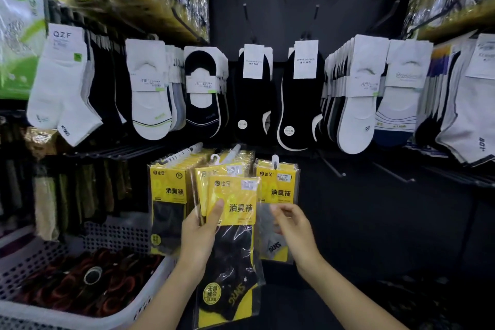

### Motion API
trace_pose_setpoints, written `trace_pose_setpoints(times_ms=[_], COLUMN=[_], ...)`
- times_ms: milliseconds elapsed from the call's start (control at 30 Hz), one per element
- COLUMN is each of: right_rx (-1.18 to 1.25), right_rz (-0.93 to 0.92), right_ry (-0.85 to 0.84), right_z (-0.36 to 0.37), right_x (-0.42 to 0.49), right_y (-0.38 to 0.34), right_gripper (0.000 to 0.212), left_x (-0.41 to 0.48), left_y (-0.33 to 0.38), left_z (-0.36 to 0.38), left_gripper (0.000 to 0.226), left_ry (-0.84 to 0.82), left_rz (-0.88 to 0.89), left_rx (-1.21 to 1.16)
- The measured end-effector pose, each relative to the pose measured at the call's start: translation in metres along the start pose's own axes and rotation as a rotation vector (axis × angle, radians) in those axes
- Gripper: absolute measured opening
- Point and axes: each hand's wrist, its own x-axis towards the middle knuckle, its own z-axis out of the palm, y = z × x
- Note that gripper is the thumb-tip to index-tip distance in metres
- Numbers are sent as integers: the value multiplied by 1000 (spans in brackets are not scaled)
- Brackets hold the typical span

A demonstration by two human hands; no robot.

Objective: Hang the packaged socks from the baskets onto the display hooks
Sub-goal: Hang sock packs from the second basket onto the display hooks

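Dark shop wall lined with socks: yellow packs [164, 195] already hang on lower display hooks [332, 167], some bare. Left hand [201, 233] grips several packaged socks [235, 249]; right hand [292, 225], fingers loosely curled, apparently holds nothing. Basket [32, 260] looks far from emptied.

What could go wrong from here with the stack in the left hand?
1. The left hand pinches several glossy packs under one thumb. The front one could slip, as the right hand seems not to grip it.
2. The left row of hung packs nearly reaches its hook's tip, so threading another hanger tab there may snag or knock packs off.
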Motion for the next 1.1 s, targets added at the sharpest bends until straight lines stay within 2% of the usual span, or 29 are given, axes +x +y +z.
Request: trace_pose_setpoints(times_ms=[100,200,267,333,433,533,667,733,767,933,1100], right_rx=[56,113,136,161,199,177,160,139,129,61,75], right_rz=[2,-3,13,29,34,1,-37,-50,-52,-81,-21], right_ry=[-104,-86,-66,-52,-19,27,118,136,137,124,143], right_z=[6,6,2,-2,-12,-24,-37,-38,-37,-24,-14], right_x=[-14,-21,-23,-23,-21,-16,-2,9,14,37,53], right_y=[-11,-14,-13,-10,-5,-1,-3,-7,-9,-8,4], right_gripper=[20,14,18,20,15,10,9,8,7,7,5], left_x=[-7,-13,-15,-15,-11,-7,3,6,9,13,17], left_y=[2,6,10,11,11,12,10,9,8,8,5], left_z=[9,12,14,14,10,2,-9,-13,-16,-25,-28], left_gripper=[17,50,66,56,17,8,15,46,55,56,58], left_ry=[-39,-75,-97,-112,-100,-63,6,24,32,52,46], left_rz=[10,-16,-58,-99,-111,-83,-50,-57,-73,-86,-75], left_rx=[9,24,35,24,36,71,64,43,37,30,12])
